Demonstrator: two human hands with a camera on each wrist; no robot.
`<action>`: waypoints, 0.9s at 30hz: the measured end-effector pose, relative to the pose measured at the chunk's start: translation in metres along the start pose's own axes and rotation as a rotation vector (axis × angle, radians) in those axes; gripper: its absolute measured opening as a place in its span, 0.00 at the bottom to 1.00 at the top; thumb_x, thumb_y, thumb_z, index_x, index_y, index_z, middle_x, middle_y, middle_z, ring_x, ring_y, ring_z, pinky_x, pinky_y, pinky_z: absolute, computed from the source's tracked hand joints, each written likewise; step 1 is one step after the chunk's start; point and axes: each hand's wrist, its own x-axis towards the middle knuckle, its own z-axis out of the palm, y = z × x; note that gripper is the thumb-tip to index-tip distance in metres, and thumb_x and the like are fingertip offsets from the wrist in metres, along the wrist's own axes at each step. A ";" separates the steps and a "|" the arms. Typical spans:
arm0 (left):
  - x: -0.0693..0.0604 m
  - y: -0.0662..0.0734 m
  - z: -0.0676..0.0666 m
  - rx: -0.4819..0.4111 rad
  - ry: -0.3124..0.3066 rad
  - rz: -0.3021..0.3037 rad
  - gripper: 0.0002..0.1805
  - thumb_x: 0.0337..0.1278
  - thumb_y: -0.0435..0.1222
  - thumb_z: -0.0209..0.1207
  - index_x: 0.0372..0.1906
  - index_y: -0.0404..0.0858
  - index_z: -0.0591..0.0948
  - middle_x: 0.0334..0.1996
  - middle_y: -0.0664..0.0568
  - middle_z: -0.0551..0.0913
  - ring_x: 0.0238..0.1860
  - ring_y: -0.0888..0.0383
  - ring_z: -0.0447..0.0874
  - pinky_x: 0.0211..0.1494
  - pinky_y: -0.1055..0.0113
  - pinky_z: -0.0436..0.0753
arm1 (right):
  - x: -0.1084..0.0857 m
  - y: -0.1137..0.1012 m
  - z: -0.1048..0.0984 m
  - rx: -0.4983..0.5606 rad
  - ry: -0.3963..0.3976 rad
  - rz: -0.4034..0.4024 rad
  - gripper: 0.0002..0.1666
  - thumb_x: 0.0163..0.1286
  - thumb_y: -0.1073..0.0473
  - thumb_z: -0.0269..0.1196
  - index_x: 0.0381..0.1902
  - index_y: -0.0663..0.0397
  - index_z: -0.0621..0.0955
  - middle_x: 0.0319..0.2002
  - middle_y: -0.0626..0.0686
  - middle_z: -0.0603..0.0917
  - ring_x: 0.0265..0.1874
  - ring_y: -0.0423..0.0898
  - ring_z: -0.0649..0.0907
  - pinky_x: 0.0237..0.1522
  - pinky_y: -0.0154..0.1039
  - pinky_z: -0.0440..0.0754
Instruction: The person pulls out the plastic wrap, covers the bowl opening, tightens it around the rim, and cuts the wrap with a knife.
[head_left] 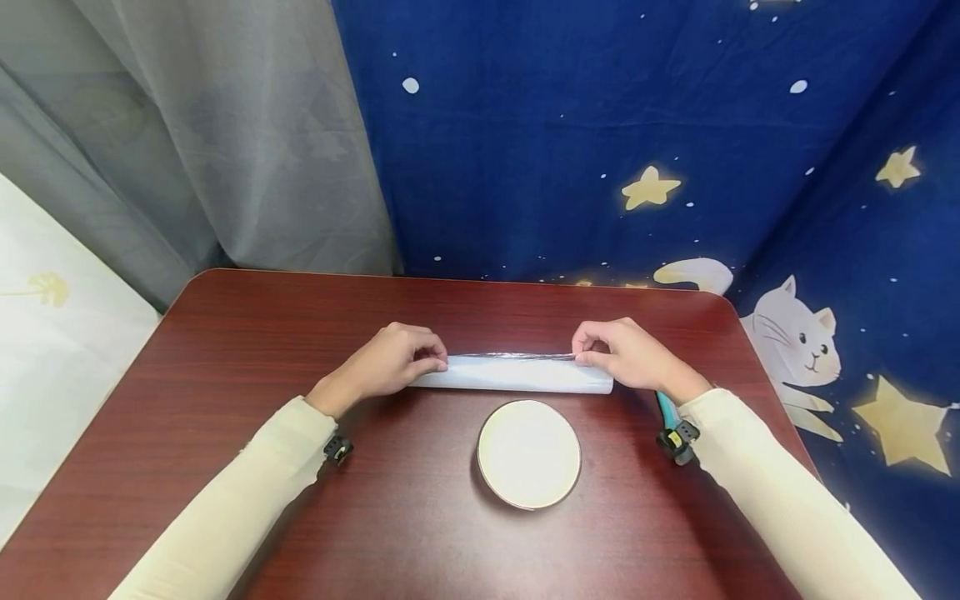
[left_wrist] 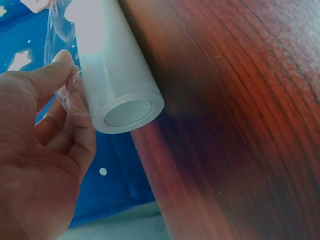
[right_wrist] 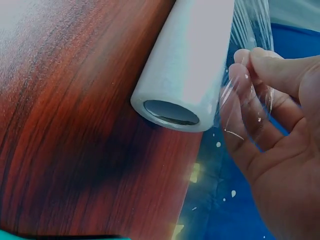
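Note:
A roll of clear plastic wrap [head_left: 517,375] lies lengthwise across the table, its hollow core showing at each end in the wrist views. My left hand [head_left: 390,360] is at the roll's left end, pinching the loose edge of film [left_wrist: 65,95] between thumb and fingers. At the other end my right hand [head_left: 628,354] pinches the same film [right_wrist: 252,35], which stretches thin along the roll's far side between both hands. Nearer to me stands a round, pale bowl or dish [head_left: 529,454] with a dark rim; glare hides whether anything is inside.
A teal object [head_left: 667,410] lies partly hidden beneath my right wrist. The dark red wooden table [head_left: 360,533] has its far edge beyond the roll. Behind it hang a blue star-patterned curtain [head_left: 525,167] and a grey curtain [head_left: 247,150].

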 end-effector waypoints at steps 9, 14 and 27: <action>-0.002 -0.004 0.003 -0.033 0.021 0.011 0.03 0.71 0.33 0.73 0.39 0.43 0.90 0.35 0.61 0.86 0.33 0.62 0.80 0.41 0.62 0.82 | -0.009 0.002 -0.007 -0.091 -0.030 -0.069 0.06 0.74 0.65 0.74 0.43 0.48 0.92 0.40 0.41 0.90 0.40 0.42 0.86 0.49 0.49 0.87; -0.002 0.000 0.001 -0.057 0.003 -0.003 0.03 0.73 0.33 0.71 0.40 0.44 0.90 0.35 0.62 0.86 0.34 0.62 0.79 0.41 0.63 0.82 | -0.014 0.003 -0.009 -0.098 0.004 -0.084 0.05 0.74 0.65 0.74 0.43 0.49 0.92 0.40 0.40 0.89 0.39 0.40 0.85 0.48 0.48 0.87; -0.001 0.006 -0.005 -0.053 0.026 0.029 0.03 0.72 0.32 0.72 0.39 0.43 0.90 0.35 0.62 0.86 0.34 0.62 0.80 0.42 0.59 0.83 | -0.019 -0.003 -0.016 -0.058 0.035 -0.089 0.04 0.74 0.65 0.74 0.41 0.49 0.92 0.38 0.39 0.89 0.37 0.41 0.84 0.45 0.51 0.86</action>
